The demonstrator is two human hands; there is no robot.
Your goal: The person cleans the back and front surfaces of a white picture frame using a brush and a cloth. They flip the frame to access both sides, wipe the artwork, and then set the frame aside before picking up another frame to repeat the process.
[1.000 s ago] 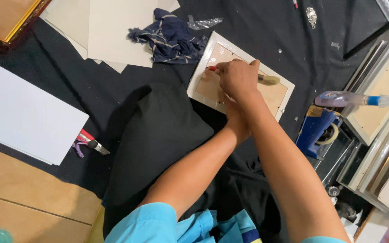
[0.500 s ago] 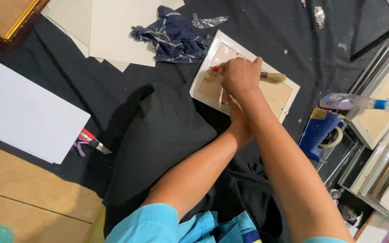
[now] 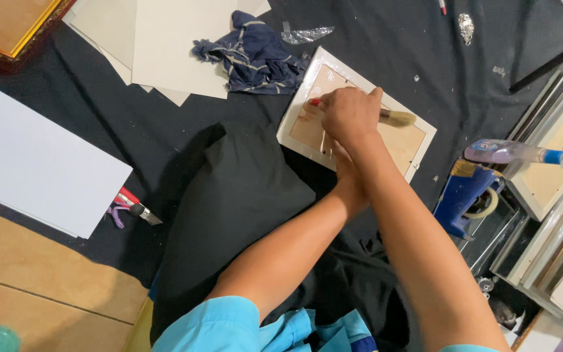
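Head view: the right hand (image 3: pixel 350 114) is gripping a red-handled brush (image 3: pixel 395 117) over a white picture frame (image 3: pixel 425 140) lying face-down beneath it. The left hand (image 3: pixel 340 156), mostly hidden below the right, is pressing the frame's brown backing; its grip cannot be told. Brushing appears unfinished.
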